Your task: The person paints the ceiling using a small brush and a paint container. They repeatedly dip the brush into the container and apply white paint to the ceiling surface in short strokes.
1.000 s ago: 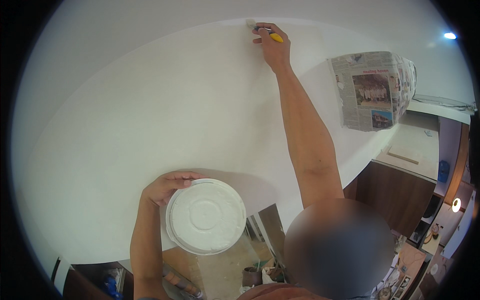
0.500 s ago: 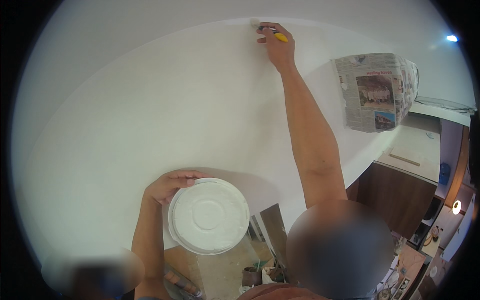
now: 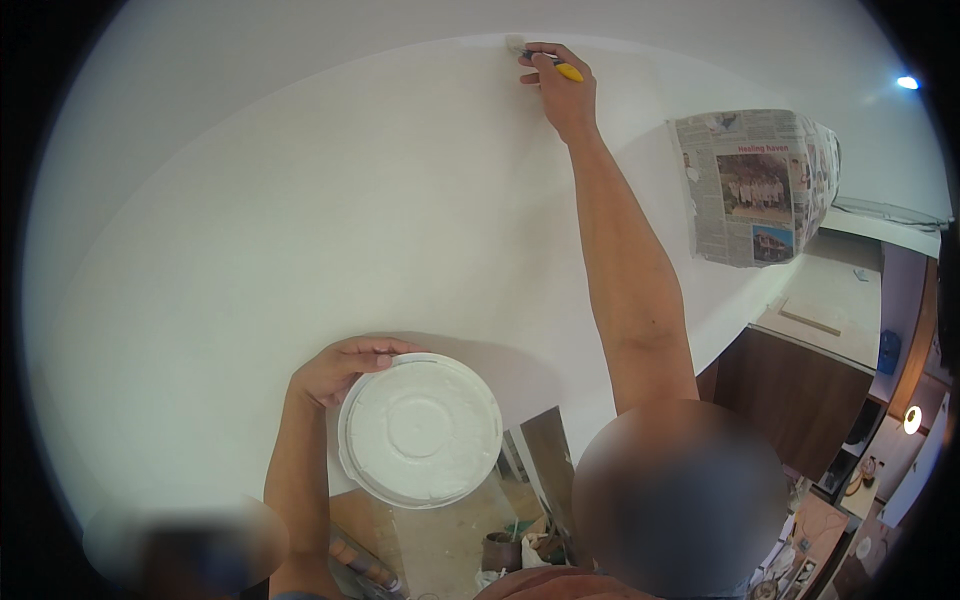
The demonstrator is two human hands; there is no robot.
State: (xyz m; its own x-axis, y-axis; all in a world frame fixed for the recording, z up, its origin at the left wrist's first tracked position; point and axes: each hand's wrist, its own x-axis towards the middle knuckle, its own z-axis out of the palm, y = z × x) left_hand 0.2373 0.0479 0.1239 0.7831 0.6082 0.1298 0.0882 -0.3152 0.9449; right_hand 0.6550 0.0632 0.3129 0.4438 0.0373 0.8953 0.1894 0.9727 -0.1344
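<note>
My right hand [image 3: 567, 97] is closed around a paintbrush [image 3: 569, 72] with a yellow and black handle, my arm stretched up high. Its pale bristles touch the white wall [image 3: 330, 220] close to the curved line where it meets the ceiling. Lower down, my left hand [image 3: 340, 370] grips the upper left rim of a round white bucket lid [image 3: 420, 425]. White paint appears spread over the lid's face. The thumb lies over the rim, while the other fingers are partly hidden behind it.
Newspaper [image 3: 755, 190] covers something on the wall right of my arm. A brown-fronted cabinet [image 3: 790, 395] stands below it. Beneath the lid are a dark pot [image 3: 502, 552] and a long roll [image 3: 365, 560]. A lamp [image 3: 908, 83] shines at the upper right.
The view has shifted slightly, with my right hand, the brush and the newspaper showing a little farther right. Both hands keep their grips.
</note>
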